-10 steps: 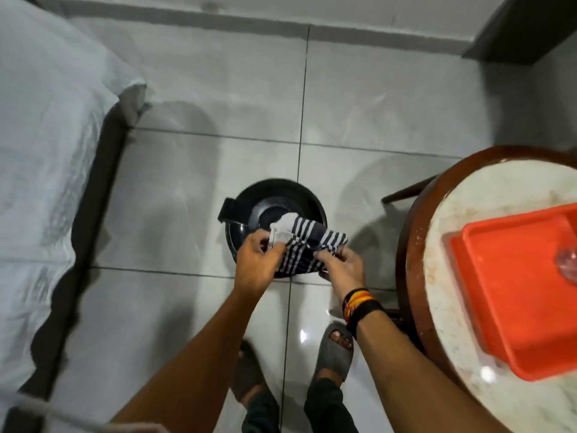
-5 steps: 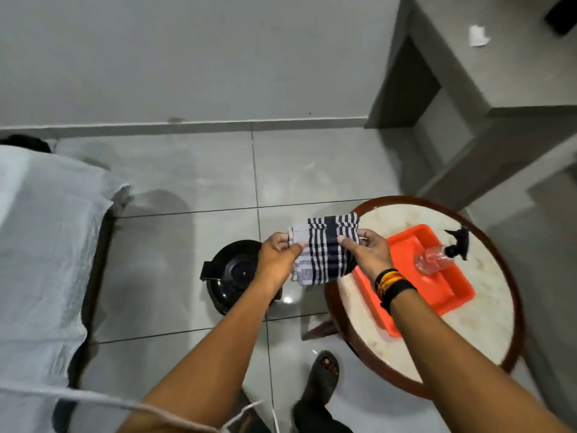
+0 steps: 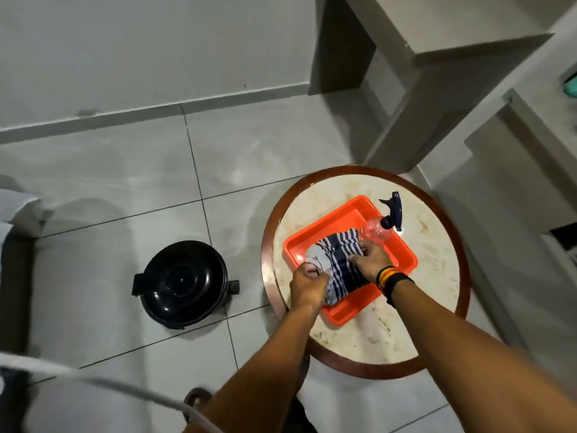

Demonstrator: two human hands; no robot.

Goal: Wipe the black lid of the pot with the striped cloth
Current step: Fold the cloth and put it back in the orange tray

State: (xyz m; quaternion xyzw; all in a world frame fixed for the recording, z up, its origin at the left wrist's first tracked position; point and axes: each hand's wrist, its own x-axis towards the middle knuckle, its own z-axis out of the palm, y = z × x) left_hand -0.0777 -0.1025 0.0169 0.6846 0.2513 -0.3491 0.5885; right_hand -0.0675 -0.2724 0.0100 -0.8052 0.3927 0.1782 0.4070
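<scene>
1. The round table (image 3: 437, 245) has a dark wood rim around a pale, mottled stone-like top; its near edge overhangs the grey tiled floor (image 3: 109, 182).
2. The orange tray (image 3: 315, 242), smooth plastic with a raised lip, sits slanted on the tabletop, with bare stone around its sides.
3. The striped cloth (image 3: 340, 264), soft and bunched with dark and white bands, lies in the tray.
4. The left hand (image 3: 307, 287) is closed around the cloth's near-left corner at the tray's lip.
5. The right hand (image 3: 368, 260), with dark and coloured bands at the wrist, pinches the cloth's upper right part with curled fingers.
6. A clear spray bottle (image 3: 379, 228) with a dark trigger head lies at the tray's far corner, just beside the cloth.
7. The pot (image 3: 184, 310) stands on the floor left of the table, apart from it, wearing its glossy black lid (image 3: 184, 276), domed and round, with open tiles on the far and left sides.
</scene>
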